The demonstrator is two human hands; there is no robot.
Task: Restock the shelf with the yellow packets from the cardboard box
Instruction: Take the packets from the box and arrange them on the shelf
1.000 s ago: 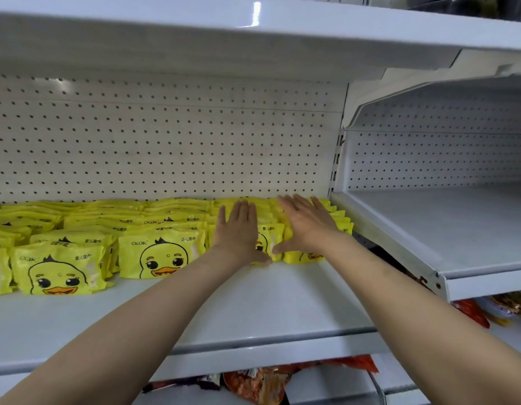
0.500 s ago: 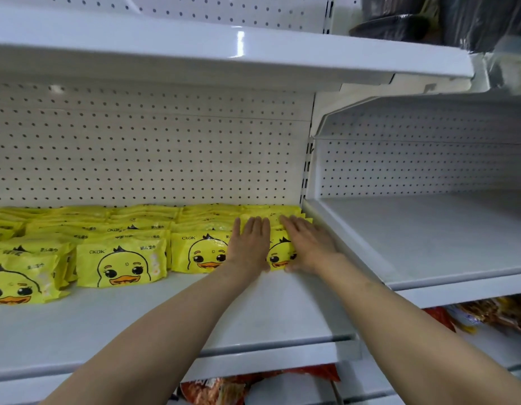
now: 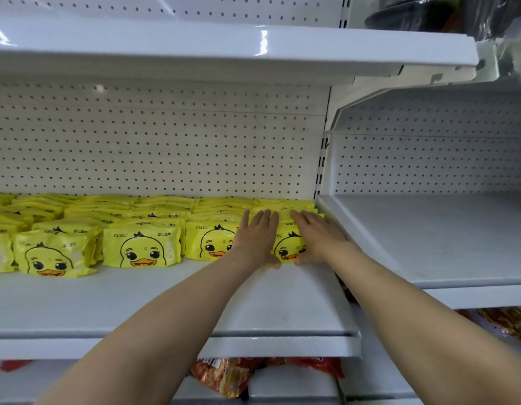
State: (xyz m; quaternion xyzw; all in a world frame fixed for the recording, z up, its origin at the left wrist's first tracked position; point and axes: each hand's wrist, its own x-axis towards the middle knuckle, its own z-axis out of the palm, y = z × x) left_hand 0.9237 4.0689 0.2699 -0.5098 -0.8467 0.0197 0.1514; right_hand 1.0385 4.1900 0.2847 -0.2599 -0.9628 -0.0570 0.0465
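Lettering on the yellow packets [image 3: 141,250] reads "CKOK" or something close to it, printed small at the upper left corner of each front; beside it run a few Chinese characters too blurred to make out. Each front shows a cartoon duck face with black eyes, an orange bill and a small black tuft. The wrappers are glossy and soft, lying in overlapping rows on the white shelf [image 3: 154,299], packed back to the pegboard wall [image 3: 165,147] behind them.

Nearest the shelf's right end, the left hand [image 3: 258,238] and right hand [image 3: 317,236] lie flat on the end packet [image 3: 287,249], fingers straight and pointing at the pegboard wall, thumbs at its front edge. Neither hand curls round it. Below the shelf lie orange-red snack bags [image 3: 230,378].
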